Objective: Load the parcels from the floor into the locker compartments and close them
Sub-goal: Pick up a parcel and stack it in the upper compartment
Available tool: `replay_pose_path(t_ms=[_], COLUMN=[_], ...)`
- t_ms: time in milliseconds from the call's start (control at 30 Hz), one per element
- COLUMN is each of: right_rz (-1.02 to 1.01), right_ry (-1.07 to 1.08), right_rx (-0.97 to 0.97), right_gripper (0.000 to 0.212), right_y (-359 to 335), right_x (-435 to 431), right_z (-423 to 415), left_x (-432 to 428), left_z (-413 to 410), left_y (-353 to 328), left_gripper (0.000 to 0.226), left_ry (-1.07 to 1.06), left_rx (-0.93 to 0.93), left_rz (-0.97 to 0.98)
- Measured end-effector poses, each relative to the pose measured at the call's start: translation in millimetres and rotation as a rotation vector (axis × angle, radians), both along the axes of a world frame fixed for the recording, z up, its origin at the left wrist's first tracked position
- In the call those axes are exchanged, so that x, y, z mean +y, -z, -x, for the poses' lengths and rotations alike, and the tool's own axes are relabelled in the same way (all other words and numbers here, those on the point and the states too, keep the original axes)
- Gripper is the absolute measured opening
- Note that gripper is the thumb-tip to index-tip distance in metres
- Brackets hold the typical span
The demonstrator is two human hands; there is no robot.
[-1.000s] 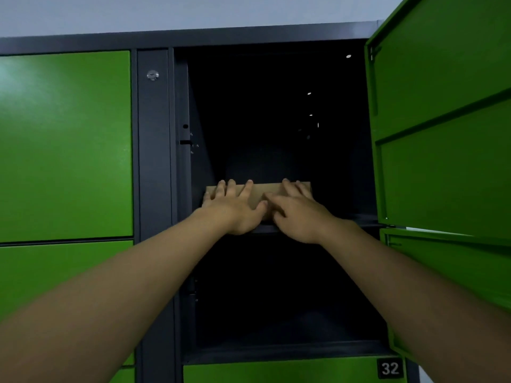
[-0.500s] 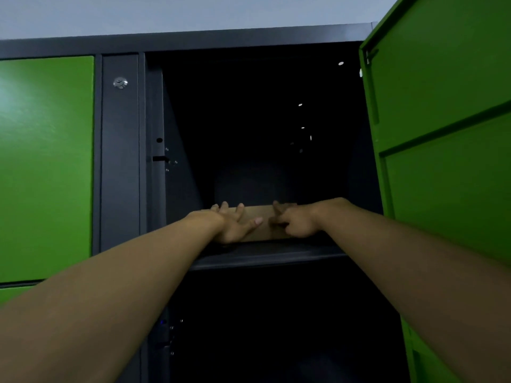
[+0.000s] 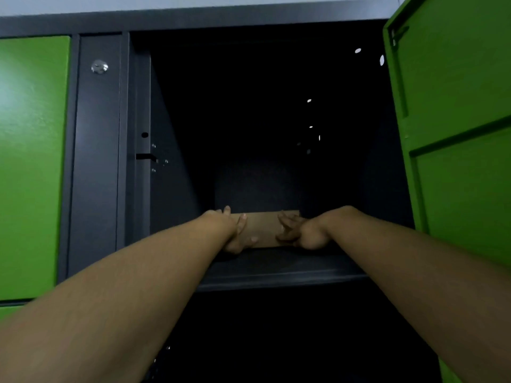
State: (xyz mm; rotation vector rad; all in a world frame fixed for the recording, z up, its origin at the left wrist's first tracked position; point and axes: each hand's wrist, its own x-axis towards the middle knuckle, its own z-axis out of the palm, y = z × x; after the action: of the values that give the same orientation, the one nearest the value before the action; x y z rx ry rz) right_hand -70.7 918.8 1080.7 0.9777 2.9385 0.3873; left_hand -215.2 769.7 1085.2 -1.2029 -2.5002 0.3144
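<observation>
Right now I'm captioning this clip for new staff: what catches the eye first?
Two bare forearms reach into a dark open locker compartment, the left hand and right hand pressed on a brown cardboard parcel lying on its shelf. A bright green door stands swung open at the right.

In front of you the parcel [image 3: 261, 229] looks like plain brown cardboard, matt and smooth, with no shine. The locker compartment [image 3: 276, 268] around it, at centre frame, is dark grey painted metal with a dull, even finish. At the right edge, the open door [image 3: 456, 111] is green painted metal, smooth with a soft sheen. The closed door [image 3: 30, 161] at left is glossier, catching a pale glare. A small lock [image 3: 99, 66] at upper left looks like bright polished metal.
</observation>
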Motion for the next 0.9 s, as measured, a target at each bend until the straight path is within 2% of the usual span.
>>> replay_pose_path(t_ms=[100,200,300,400,533,667,800,900], right_rz=[0.056,0.082,0.13,0.189,0.258,0.337,0.511,0.588], right_ry=[-0.011,0.026,0.032,0.017,-0.045,-0.08,-0.098,-0.109], right_rx=[0.05,0.096,0.192,0.28,0.556,0.854,1.153,1.312], right_gripper=[0.059,0.069,0.06,0.053,0.041,0.028,0.037,0.041], right_y=[0.3,-2.2,-10.1,-17.5,-16.7,-6.4,9.4,21.9], right_x=[-0.7,-8.6,-23.7,-48.3,-85.2,-116.1,-150.6,-188.4], right_z=[-0.7,2.6,1.0,-10.2,-39.1,-69.9,-84.0,-89.9], left_x=[8.0,14.1,-1.4,-24.3,-58.1,-97.0,-137.1,-167.9], left_z=[14.9,22.4,4.0,-12.8,-24.9,-39.5,-54.8,-68.9], left_y=[3.1,6.9,-3.3,-13.2,-7.0,7.4,26.5,40.3], left_gripper=[0.076,0.074,0.072,0.075,0.063,0.046,0.043,0.04], left_ry=[0.082,0.082,0.017,0.126,0.325,0.465,0.469,0.467], left_rx=[-0.036,-0.07,-0.189,-0.21,-0.293,-0.479,-0.781,-0.929], left_rz=[-0.158,-0.199,-0.096,-0.203,-0.422,-0.694,-0.946,-1.092])
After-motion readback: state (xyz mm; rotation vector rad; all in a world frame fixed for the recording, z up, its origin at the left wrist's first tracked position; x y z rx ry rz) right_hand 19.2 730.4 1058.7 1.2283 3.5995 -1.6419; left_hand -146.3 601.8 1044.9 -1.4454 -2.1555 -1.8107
